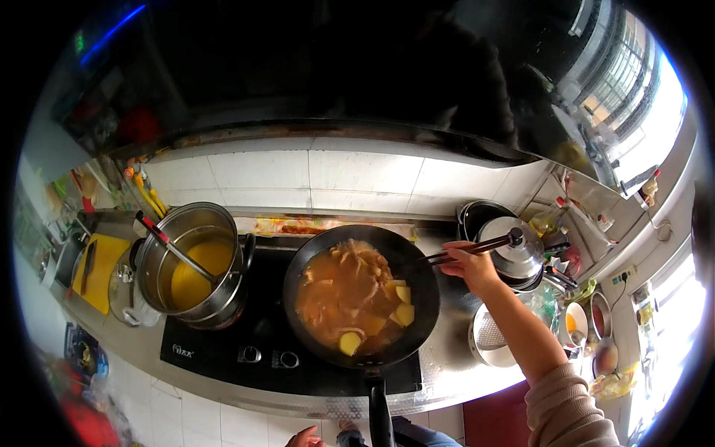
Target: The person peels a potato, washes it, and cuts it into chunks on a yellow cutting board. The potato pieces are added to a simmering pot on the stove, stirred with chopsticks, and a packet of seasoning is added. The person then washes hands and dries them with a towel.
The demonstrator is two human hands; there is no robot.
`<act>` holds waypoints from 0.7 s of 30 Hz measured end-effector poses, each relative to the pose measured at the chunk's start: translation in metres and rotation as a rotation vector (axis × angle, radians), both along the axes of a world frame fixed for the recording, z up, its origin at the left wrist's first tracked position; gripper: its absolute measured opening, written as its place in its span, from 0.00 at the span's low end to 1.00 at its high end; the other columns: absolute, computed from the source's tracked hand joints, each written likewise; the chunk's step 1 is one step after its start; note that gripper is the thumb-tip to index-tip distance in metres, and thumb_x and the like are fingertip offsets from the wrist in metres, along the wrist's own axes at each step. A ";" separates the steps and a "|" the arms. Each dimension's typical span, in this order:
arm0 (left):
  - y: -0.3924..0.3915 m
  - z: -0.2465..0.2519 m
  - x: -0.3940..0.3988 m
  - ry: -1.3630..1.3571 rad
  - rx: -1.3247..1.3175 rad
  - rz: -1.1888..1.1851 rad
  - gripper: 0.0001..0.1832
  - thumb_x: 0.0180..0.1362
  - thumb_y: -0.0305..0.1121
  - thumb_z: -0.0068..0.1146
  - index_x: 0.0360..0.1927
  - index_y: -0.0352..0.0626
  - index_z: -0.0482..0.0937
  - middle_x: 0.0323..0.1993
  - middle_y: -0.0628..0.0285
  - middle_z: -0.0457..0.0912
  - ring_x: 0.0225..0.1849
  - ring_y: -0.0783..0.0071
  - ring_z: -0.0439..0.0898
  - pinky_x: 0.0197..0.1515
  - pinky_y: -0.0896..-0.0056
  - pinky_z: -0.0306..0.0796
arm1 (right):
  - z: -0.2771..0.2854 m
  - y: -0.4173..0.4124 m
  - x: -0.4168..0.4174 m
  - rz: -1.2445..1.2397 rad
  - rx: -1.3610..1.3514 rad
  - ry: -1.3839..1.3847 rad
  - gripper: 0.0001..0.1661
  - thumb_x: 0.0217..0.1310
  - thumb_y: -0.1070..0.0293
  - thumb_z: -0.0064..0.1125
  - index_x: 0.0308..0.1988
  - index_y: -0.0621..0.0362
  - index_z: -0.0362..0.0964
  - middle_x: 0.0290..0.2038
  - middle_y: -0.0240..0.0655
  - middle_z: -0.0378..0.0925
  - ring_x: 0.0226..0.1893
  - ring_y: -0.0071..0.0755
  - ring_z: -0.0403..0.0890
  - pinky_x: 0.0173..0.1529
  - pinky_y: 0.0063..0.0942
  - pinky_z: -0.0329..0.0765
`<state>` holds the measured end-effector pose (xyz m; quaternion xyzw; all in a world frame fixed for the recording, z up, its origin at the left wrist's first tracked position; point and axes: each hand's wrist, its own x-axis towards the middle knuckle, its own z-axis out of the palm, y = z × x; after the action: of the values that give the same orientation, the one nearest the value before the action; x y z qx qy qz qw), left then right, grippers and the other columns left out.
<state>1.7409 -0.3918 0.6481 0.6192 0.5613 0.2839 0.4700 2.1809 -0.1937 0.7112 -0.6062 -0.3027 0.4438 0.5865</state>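
A black wok (pixel 430 313) on the right side of the stove holds a brown stew with potato slices (pixel 349 343) and pieces that look like meat. My right hand (pixel 469 267) grips dark chopsticks (pixel 486 246) over the wok's right rim, their tips pointing left. Low in the picture, my left hand (pixel 306 438) shows only in part, left of the wok's handle (pixel 380 413); its fingers look curled, and whether it holds anything cannot be seen. To the left stands a steel pot (pixel 195 215) of yellow liquid with a ladle (pixel 190 261) leaning in it.
A black gas stove (pixel 212 357) carries both vessels. At the far left a knife (pixel 88 268) lies on a yellow cutting board (pixel 109 279). Stacked pans and a steel lid (pixel 511 251) stand at the right, with a white strainer bowl (pixel 494 357) nearer. The range hood (pixel 313 67) overhangs.
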 end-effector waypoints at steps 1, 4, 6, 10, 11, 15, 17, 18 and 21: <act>-0.001 -0.001 0.000 0.000 -0.015 0.003 0.18 0.58 0.28 0.55 0.53 0.43 0.73 0.33 0.57 0.80 0.31 0.71 0.79 0.28 0.73 0.73 | -0.005 0.006 -0.009 0.004 -0.027 0.080 0.11 0.57 0.73 0.55 0.41 0.63 0.73 0.35 0.40 0.77 0.31 0.34 0.80 0.36 0.30 0.81; -0.006 -0.005 -0.003 -0.009 -0.045 0.019 0.18 0.57 0.27 0.55 0.53 0.42 0.72 0.33 0.57 0.80 0.30 0.71 0.79 0.28 0.74 0.73 | -0.013 0.014 -0.042 0.109 -0.010 0.132 0.12 0.58 0.73 0.55 0.43 0.64 0.72 0.35 0.41 0.78 0.31 0.35 0.81 0.37 0.30 0.81; -0.009 -0.010 -0.004 -0.017 -0.048 0.031 0.19 0.56 0.27 0.56 0.53 0.43 0.72 0.34 0.57 0.80 0.30 0.71 0.79 0.28 0.74 0.73 | -0.016 0.015 -0.063 0.158 0.010 0.116 0.11 0.58 0.72 0.55 0.42 0.65 0.73 0.36 0.41 0.78 0.33 0.35 0.81 0.37 0.29 0.81; -0.012 -0.016 -0.002 -0.006 -0.033 0.043 0.20 0.55 0.26 0.57 0.53 0.43 0.72 0.34 0.56 0.80 0.30 0.71 0.79 0.28 0.73 0.74 | -0.008 0.000 -0.098 0.281 0.068 0.067 0.09 0.60 0.75 0.52 0.41 0.66 0.74 0.38 0.42 0.78 0.38 0.36 0.81 0.42 0.29 0.81; -0.012 -0.016 -0.003 0.002 -0.029 0.044 0.20 0.55 0.25 0.57 0.53 0.43 0.72 0.34 0.56 0.80 0.30 0.70 0.79 0.28 0.73 0.74 | -0.002 -0.005 -0.104 0.301 0.077 0.022 0.09 0.60 0.75 0.52 0.41 0.66 0.74 0.38 0.42 0.78 0.37 0.36 0.81 0.42 0.29 0.81; -0.013 -0.017 -0.003 -0.004 -0.016 0.052 0.21 0.55 0.26 0.58 0.53 0.43 0.72 0.34 0.55 0.80 0.30 0.69 0.79 0.28 0.73 0.74 | 0.024 -0.025 -0.112 0.364 0.130 -0.135 0.09 0.61 0.77 0.51 0.41 0.68 0.73 0.39 0.42 0.78 0.36 0.34 0.81 0.42 0.27 0.81; -0.014 -0.018 -0.004 -0.004 -0.031 0.059 0.21 0.55 0.26 0.58 0.53 0.44 0.72 0.34 0.56 0.80 0.30 0.69 0.79 0.28 0.73 0.74 | 0.032 -0.033 -0.115 0.406 0.203 -0.225 0.09 0.61 0.78 0.50 0.41 0.68 0.73 0.39 0.42 0.78 0.36 0.33 0.81 0.42 0.27 0.81; -0.014 -0.019 -0.004 -0.007 -0.028 0.058 0.21 0.55 0.26 0.58 0.53 0.44 0.72 0.34 0.56 0.80 0.30 0.69 0.79 0.28 0.73 0.74 | 0.035 -0.039 -0.115 0.437 0.202 -0.281 0.10 0.61 0.74 0.53 0.42 0.66 0.74 0.35 0.35 0.77 0.34 0.25 0.79 0.41 0.22 0.79; -0.014 -0.021 -0.003 -0.011 -0.025 0.056 0.21 0.55 0.26 0.58 0.53 0.44 0.72 0.35 0.56 0.80 0.30 0.69 0.79 0.28 0.73 0.74 | 0.036 -0.046 -0.133 0.484 0.188 -0.173 0.09 0.62 0.75 0.52 0.42 0.67 0.74 0.35 0.36 0.78 0.35 0.25 0.78 0.42 0.22 0.79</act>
<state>1.7383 -0.4056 0.6268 0.5959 0.5791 0.2933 0.4728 2.0484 -0.2395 0.7474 -0.4949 -0.5276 0.4875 0.4889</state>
